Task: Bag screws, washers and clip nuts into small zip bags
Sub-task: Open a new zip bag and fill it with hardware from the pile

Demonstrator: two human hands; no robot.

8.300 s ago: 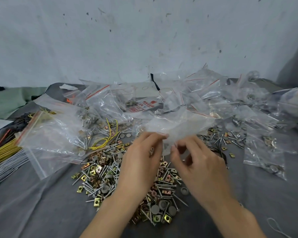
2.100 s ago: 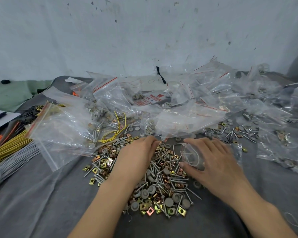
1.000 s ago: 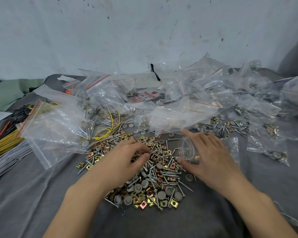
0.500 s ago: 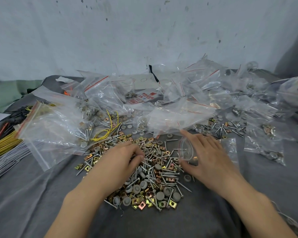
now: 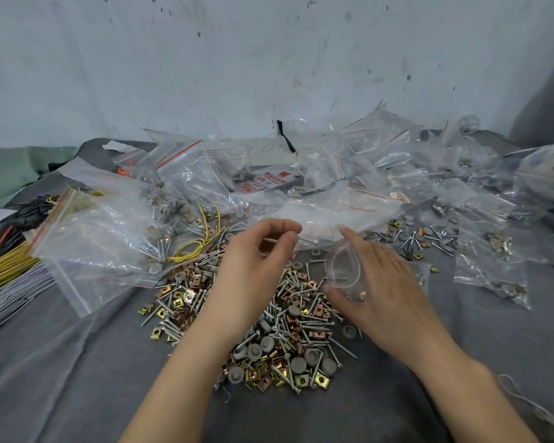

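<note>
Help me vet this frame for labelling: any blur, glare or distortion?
Head view: light soft and even, shadows faint; left hand and its pinched screw slightly motion-blurred; the small zip bag in the right hand and the bag heap show white glare; wide-angle bowing at the edges.

Work surface: grey cloth (image 5: 61, 378), heavily cluttered.
Centre: mixed pile of screws, grey washers and brass clip nuts (image 5: 288, 330). Back and right: heap of clear zip bags (image 5: 349, 174), some filled. Left: large zip bag (image 5: 93, 238), yellow wire bundle (image 5: 4, 266), bundle of grey strands (image 5: 10, 298).
</note>
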